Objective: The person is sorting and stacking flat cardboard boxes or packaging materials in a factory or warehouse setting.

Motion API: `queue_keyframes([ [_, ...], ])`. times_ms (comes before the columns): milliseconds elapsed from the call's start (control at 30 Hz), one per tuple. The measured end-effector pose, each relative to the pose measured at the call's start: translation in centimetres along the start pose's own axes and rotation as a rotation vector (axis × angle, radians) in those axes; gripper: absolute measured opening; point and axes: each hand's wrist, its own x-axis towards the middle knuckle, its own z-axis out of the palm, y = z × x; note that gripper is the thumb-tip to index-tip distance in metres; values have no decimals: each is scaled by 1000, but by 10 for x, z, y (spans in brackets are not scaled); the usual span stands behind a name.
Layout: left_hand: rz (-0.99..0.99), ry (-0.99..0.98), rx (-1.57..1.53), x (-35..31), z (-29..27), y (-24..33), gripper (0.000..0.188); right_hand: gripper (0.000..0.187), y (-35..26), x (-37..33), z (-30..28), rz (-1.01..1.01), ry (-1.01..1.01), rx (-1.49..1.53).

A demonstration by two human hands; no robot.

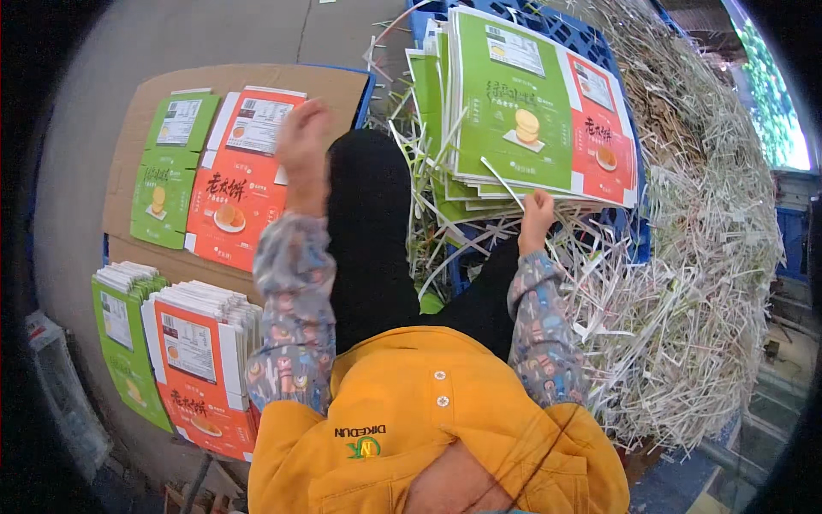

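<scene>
A thin white strip (503, 184), apparently paper, sticks out of my right hand (537, 216), whose fingers are pinched around its lower end. That hand is at the near edge of a thick stack of printed green and red cardboard sheets (514, 111). Over on the left, my raised left hand (305, 141) is beside a red printed sheet (242, 180), above the cardboard-covered surface. Motion smears its fingers, and I cannot make out anything in it. A narrower green printed sheet (171, 171) lies left of the red one.
Two piles of printed cardboard, green (128, 338) and red (201, 368), stand at the lower left. Brown cardboard (330, 90) covers the left surface. Blue plastic crating (591, 38) shows behind the right stack. A large heap of shredded paper strips (685, 325) fills the right side.
</scene>
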Motion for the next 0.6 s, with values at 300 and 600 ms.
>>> queue_keyframes([
  [300, -95, -501, 426, -67, 145, -158, 19, 19, 33, -53, 16, -206, -627, -543],
  [600, -264, -394, 412, -67, 139, -216, 22, 24, -5, -38, 19, 361, -357, 540],
])
